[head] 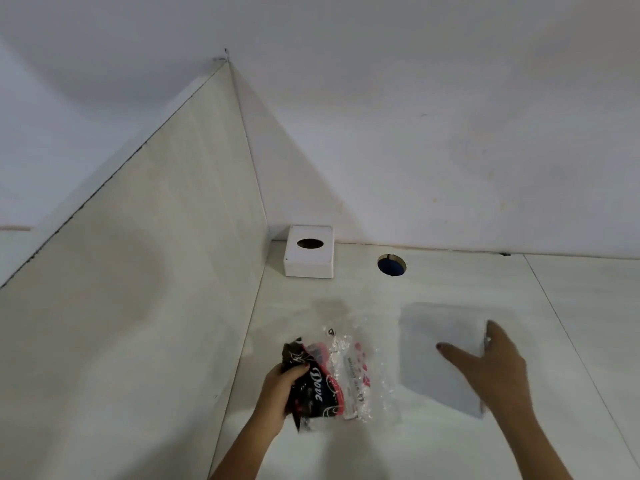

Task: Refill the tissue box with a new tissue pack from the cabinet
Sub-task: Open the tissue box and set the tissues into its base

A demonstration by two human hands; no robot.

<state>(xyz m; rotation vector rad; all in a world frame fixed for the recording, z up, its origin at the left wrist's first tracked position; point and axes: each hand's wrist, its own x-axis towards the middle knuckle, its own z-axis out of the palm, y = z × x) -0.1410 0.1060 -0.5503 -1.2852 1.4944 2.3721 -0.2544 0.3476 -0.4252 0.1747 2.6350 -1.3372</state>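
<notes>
A white square tissue box [309, 252] with a dark oval slot stands at the back of the white counter, in the corner against the side panel. A bare stack of white tissues [440, 344] lies flat on the counter to the right of centre. My right hand [491, 365] grips the stack's right edge, thumb lying across its top. My left hand [282, 386] is closed on a crumpled plastic wrapper [332, 375], part black and red with white lettering, part clear, held just above the counter left of the stack.
A round cable hole [391, 265] with something blue inside is cut in the counter [450, 452] right of the box. A tall pale side panel [156, 289] closes off the left. A white wall [415, 150] runs behind.
</notes>
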